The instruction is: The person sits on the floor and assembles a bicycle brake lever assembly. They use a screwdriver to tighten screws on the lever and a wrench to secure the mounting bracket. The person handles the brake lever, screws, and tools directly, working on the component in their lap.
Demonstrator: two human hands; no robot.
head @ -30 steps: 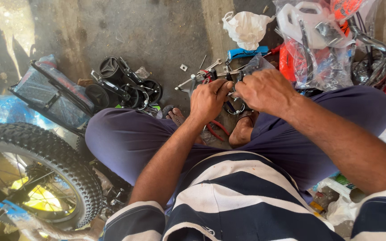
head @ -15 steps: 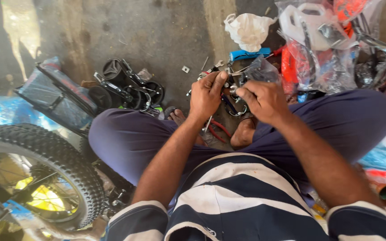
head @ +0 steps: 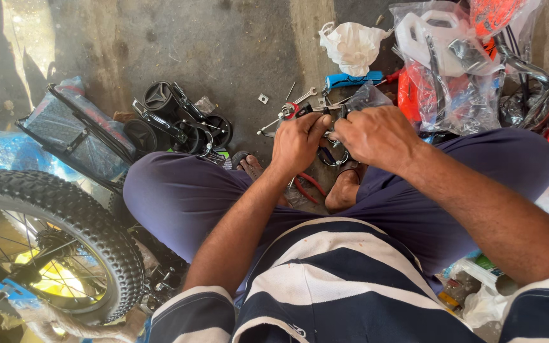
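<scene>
- Left hand (head: 297, 143) and right hand (head: 376, 134) meet over the crossed legs, knuckles up, fingers curled in toward each other.
- Between them: a small metal bike part (head: 333, 136), looks like a clamp or brake piece. Mostly hidden by the fingers, so exact kind unclear.
- Grip: both hands are pressed onto the part, left from its left end, right from its right end. Fingertips are hidden under the knuckles, so how each pinch sits can't be told.
- Key relation: the part lies across the body, left to right, directly in the gap between the two hands. Neither hand is clearly nearer; both touch it.
- A dark curved ring (head: 333, 157) hangs just below the hands, above the foot (head: 343, 190).
- Red-handled pliers (head: 309, 184) lie on the floor just under the left hand, near the ankle.
- A spanner (head: 303, 97) and loose small tools sit just beyond the hands on the concrete floor (head: 223, 44).
- Bike wheel (head: 65, 241) well apart, on the person's left.
</scene>
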